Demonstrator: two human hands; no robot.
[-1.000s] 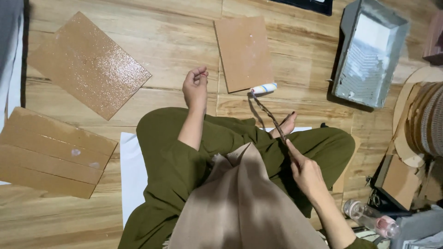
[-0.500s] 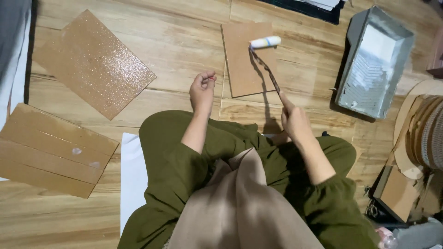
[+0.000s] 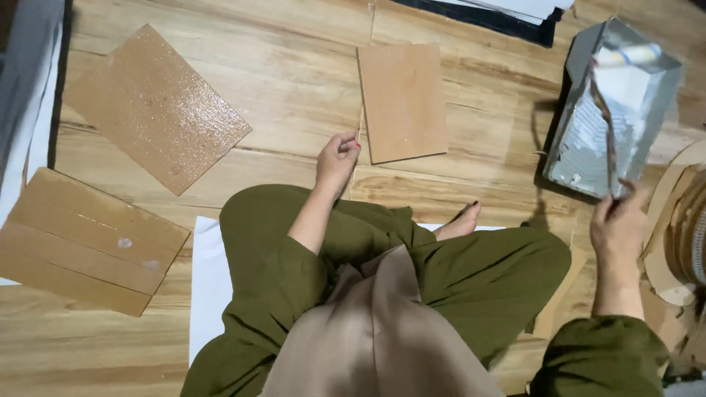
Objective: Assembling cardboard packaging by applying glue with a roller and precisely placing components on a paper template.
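Note:
I sit cross-legged on a wooden floor in green trousers. My right hand point(image 3: 616, 220) grips the handle of a small paint roller point(image 3: 607, 110), whose white roller head rests in a silver paint tray point(image 3: 581, 140) at the right. My left hand point(image 3: 337, 158) pinches the near left corner of a small brown cardboard sheet point(image 3: 403, 99) lying on the floor in front of me. My bare foot point(image 3: 457, 222) pokes out below that sheet.
A larger wet, glistening cardboard sheet point(image 3: 154, 106) lies at the upper left. A ridged cardboard piece point(image 3: 84, 239) sits at the left. White paper point(image 3: 207, 287) lies under my legs. Curved cardboard point(image 3: 680, 242) stands at the right edge, dark items point(image 3: 485, 16) at the top.
My right hand has swung the roller off the small cardboard sheet and over to the right, into the tray. My left hand has stayed at the sheet's corner.

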